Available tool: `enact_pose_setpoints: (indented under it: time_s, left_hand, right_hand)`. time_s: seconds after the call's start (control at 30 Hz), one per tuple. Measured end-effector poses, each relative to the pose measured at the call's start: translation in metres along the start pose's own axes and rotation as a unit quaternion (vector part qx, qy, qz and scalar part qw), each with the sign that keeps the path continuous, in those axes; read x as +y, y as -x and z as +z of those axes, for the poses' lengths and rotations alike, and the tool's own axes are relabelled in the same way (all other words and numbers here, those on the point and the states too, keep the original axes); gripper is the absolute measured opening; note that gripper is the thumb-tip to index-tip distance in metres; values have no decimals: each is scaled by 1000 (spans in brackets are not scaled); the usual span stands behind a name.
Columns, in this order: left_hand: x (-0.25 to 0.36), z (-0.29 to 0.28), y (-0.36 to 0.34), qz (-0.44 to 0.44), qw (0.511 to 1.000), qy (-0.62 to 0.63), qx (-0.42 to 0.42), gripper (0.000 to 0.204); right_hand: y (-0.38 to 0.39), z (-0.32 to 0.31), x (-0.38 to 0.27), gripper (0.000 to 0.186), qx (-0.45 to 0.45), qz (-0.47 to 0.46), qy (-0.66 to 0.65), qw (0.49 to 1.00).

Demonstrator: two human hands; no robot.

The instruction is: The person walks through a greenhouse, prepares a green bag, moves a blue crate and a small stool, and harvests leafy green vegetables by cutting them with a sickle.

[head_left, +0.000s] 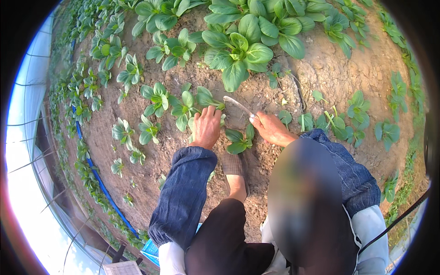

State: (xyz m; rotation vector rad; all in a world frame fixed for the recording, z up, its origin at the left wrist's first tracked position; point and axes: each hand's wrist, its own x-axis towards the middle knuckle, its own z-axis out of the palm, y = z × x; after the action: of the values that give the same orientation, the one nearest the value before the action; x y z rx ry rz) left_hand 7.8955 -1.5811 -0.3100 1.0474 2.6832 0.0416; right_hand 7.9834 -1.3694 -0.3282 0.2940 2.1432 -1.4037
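My left hand (pixel 206 128) is closed at the base of a small bok choy (pixel 207 97), its fingertips partly hidden among the leaves. In my right hand (pixel 273 129) is a small sickle (pixel 239 106) with a thin, slightly curved blade. The blade points up and left, its tip close to the bok choy's right side. Just below the blade, between my hands, another young bok choy (pixel 239 141) stands by my shoe (pixel 234 163). A further bok choy plant (pixel 183 107) grows directly left of my left hand.
Large bok choy (pixel 240 55) fill the far side. Smaller plants (pixel 123 130) grow in rows at left, beside a blue hose (pixel 101 183). Loose greens (pixel 337 123) lie or stand right of my right hand. A blue crate (pixel 150 252) sits at lower left, near translucent sheeting (pixel 27 114).
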Motion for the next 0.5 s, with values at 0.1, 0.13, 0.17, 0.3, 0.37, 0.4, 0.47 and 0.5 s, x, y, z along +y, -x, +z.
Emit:
enact_pose_setpoints:
  time_s: [0.1, 0.13, 0.17, 0.3, 0.37, 0.4, 0.47, 0.5]
  left_hand:
    - [-4, 2, 5, -7, 999, 48, 16, 30]
    - [-5, 3, 7, -9, 998, 61, 18, 30]
    - [-6, 3, 9, -11, 997, 75, 19, 30]
    - [-5, 5, 11, -22, 992, 119, 35, 29]
    - [-4, 8, 11, -22, 987, 153, 40, 28]
    - [-5, 9, 13, -25, 984, 168, 44, 27]
    - [-5, 14, 15, -32, 982, 180, 47, 26]
    - [-6, 6, 20, -38, 982, 178, 54, 25]
  right_hand:
    - [-9, 10, 8, 34, 13, -27, 31, 999]
    - [-10, 12, 8, 34, 6, -26, 31, 999]
    - [-11, 14, 8, 34, 0, -25, 31, 999]
    - [-6, 13, -2, 37, -5, 12, 11, 1000]
    - [-6, 16, 3, 36, -9, 22, 6, 1000]
    - [-4, 14, -5, 36, -26, 56, -29, 998]
    - [-1, 9, -26, 37, -60, 128, -100, 985]
    - [-3, 13, -28, 37, -40, 72, -47, 995]
